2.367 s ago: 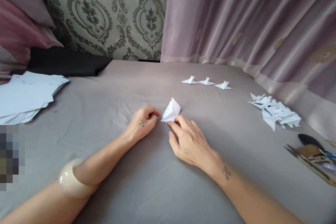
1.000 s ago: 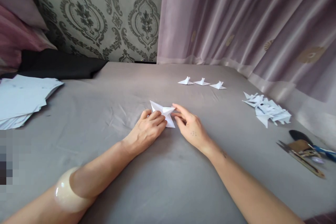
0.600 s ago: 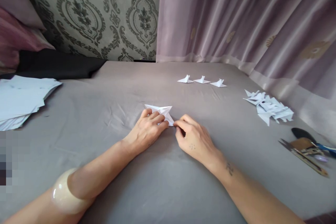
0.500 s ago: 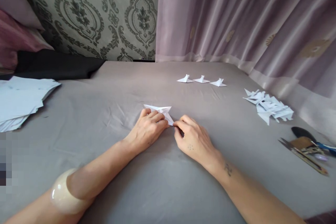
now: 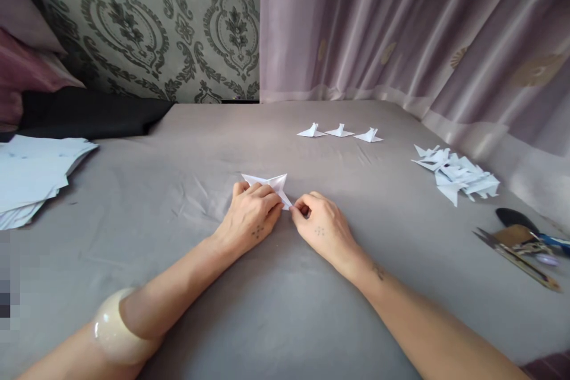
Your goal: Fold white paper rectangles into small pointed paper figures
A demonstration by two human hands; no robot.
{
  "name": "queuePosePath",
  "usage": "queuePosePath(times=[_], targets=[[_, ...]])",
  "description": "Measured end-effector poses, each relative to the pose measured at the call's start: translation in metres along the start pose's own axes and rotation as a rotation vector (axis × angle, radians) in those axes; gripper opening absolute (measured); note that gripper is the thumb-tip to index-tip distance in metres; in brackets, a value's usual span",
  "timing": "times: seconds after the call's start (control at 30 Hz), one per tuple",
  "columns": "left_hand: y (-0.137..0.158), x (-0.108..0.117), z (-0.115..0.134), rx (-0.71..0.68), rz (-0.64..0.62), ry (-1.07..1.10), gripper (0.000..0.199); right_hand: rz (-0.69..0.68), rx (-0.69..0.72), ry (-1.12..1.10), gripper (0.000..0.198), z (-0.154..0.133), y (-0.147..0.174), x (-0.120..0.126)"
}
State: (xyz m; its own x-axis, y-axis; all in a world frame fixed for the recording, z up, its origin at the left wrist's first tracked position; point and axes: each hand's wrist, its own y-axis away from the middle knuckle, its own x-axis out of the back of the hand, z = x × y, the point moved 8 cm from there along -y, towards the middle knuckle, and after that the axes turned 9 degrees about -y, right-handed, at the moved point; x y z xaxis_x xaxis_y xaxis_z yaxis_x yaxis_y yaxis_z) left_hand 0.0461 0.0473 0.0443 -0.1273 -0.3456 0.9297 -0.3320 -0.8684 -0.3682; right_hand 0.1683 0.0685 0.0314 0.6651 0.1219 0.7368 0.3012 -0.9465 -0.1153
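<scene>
A white folded paper (image 5: 276, 183) with pointed corners lies on the grey cloth surface in front of me. My left hand (image 5: 250, 206) is curled over its near left part, holding it down and hiding much of it. At the paper's near right point, my right hand (image 5: 321, 219) closes thumb and forefinger in a pinch on the tip. The folds under my left fingers are out of sight.
Three folded paper figures (image 5: 341, 130) stand in a row farther back. To the right lie a heap of folded paper pieces (image 5: 461, 175) and scissors (image 5: 516, 258) among small items. A stack of white paper sheets (image 5: 33, 172) sits at left, by a black cloth (image 5: 93, 113).
My right fingers have curled in tighter, and the thumb is now at the paper's near right point, which looks narrower. My left hand stays on the paper. The view has shifted slightly.
</scene>
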Motion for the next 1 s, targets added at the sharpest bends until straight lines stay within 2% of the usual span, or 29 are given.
queuePosePath(times=[0.37,0.5,0.73,1.0], targets=[[-0.002,-0.003,-0.005,0.034,-0.002,0.025,0.02,-0.069,0.027,0.001,0.011,0.005,-0.001,0.0],[-0.002,-0.002,-0.005,0.033,0.002,0.033,0.023,-0.088,0.054,0.023,0.021,0.004,0.006,0.01],[-0.003,-0.003,-0.005,0.023,-0.006,0.037,0.022,-0.169,0.209,0.254,0.045,-0.02,0.023,0.005],[-0.002,-0.002,-0.003,-0.001,0.004,0.036,0.024,-0.186,0.294,0.376,0.038,-0.029,0.029,0.001]])
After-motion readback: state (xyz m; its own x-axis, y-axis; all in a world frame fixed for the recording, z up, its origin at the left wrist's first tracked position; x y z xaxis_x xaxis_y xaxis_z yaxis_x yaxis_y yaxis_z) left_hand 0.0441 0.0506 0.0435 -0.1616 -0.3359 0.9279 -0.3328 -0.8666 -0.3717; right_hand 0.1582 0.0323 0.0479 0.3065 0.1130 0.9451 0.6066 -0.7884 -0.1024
